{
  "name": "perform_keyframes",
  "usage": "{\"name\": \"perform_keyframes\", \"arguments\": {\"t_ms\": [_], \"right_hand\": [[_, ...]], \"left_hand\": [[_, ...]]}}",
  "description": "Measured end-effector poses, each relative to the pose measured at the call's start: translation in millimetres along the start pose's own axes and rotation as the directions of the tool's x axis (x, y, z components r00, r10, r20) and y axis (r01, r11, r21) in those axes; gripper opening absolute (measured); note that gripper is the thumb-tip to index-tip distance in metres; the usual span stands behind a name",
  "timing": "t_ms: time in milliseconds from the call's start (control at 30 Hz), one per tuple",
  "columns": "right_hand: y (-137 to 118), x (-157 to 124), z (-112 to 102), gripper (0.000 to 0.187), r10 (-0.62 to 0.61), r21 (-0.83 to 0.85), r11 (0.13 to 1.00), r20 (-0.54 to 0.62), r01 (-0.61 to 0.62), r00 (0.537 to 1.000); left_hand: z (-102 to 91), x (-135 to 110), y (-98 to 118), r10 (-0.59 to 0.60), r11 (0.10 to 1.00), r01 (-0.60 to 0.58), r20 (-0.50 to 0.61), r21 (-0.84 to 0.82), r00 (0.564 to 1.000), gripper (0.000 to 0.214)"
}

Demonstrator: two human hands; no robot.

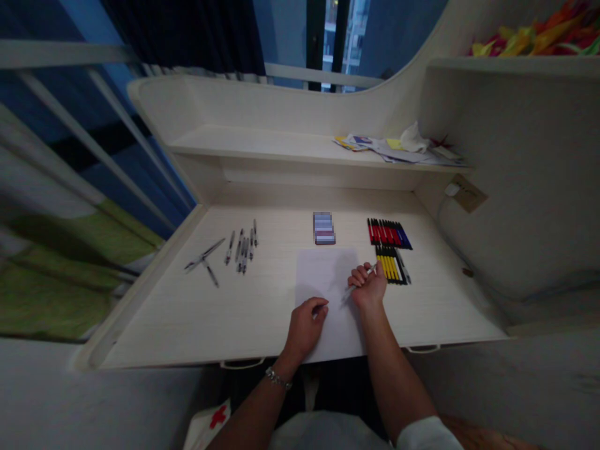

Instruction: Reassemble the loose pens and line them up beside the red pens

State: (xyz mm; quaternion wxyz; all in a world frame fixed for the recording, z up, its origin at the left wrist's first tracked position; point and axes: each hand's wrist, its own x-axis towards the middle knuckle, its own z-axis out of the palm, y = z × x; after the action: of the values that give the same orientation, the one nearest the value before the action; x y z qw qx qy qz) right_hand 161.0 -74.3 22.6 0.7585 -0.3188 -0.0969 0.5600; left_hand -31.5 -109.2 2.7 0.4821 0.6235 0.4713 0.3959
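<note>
A white sheet of paper (323, 275) lies on the pale desk (187, 306) in front of me. My right hand (369, 286) is closed around a silver pen (360, 279), its tip angled down toward the sheet's right side. My left hand (305, 324) rests on the lower part of the sheet with its fingers curled; whether anything is inside them I cannot make out. Just right of my right hand lies a row of yellow and black pens (392, 264).
A row of red, black and blue pens (388, 232) lies further back on the right. Several silver pens (240, 247) are spread at the left. A small striped stack (324, 227) sits behind the paper. Papers (398, 149) clutter the shelf; a wall socket (466, 192) is at right.
</note>
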Motion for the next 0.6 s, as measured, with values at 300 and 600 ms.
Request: {"name": "perform_keyframes", "arguments": {"t_ms": [300, 600], "right_hand": [[7.3, 9.0, -7.3, 0.024, 0.113, 0.215, 0.969, 0.052, -0.121, 0.992], [8.7, 10.0, -9.5, 0.012, 0.137, 0.291, 0.946, 0.049, -0.145, 0.989]], "left_hand": [[1.1, 0.1, -6.6, 0.041, 0.986, -0.049, 0.051, 0.16, 0.998, 0.018], [-0.4, -2.3, -1.2, 0.07, 0.967, -0.086, 0.077, 0.239, 0.995, 0.018]]}}
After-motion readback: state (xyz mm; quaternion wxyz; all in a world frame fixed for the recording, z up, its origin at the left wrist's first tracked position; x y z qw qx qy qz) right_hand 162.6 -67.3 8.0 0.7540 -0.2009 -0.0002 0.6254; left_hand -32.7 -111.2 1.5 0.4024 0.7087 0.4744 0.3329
